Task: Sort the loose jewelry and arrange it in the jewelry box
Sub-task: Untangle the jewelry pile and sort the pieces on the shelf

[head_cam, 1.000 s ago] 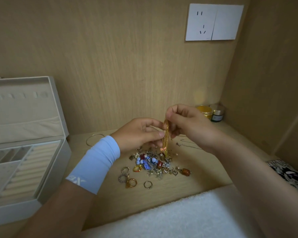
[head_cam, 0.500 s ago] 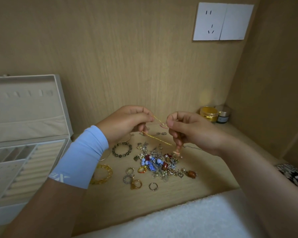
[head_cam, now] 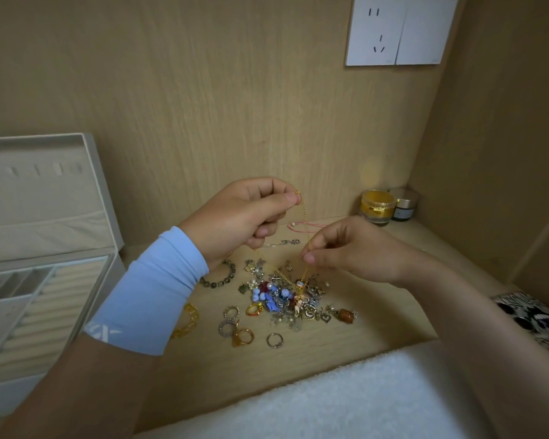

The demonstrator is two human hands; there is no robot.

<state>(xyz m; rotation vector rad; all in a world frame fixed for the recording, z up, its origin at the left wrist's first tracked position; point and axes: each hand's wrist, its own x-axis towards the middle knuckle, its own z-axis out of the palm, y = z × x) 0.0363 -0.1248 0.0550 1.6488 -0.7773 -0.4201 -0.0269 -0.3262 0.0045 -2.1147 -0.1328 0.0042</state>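
Single head-worn wide-angle view, angled forward and down, close above the jewelry pile (head_cam: pixel 286 299); jewelry box (head_cam: pixel 38 229) at its left, wall socket (head_cam: pixel 374 30) beyond.

Closed in behind by the back wall (head_cam: pixel 203 90) and on the right by the side wall (head_cam: pixel 504 153), with two jars (head_cam: pixel 376 205) tucked into that corner. Blocked on the left by the open jewelry box (head_cam: pixel 107 280), lid (head_cam: pixel 38 191) upright. Mid-tabletop (head_cam: pixel 387 324) taken by a jewelry pile (head_cam: pixel 286 299), rings (head_cam: pixel 235 327) and bracelets (head_cam: pixel 219 280) just beside it; above it, left hand (head_cam: pixel 238 217) and right hand (head_cam: pixel 352 248) held close, a gold chain (head_cam: pixel 305 223) strung between. Bare wood right of the pile and along the towel (head_cam: pixel 330 400) at the front edge.
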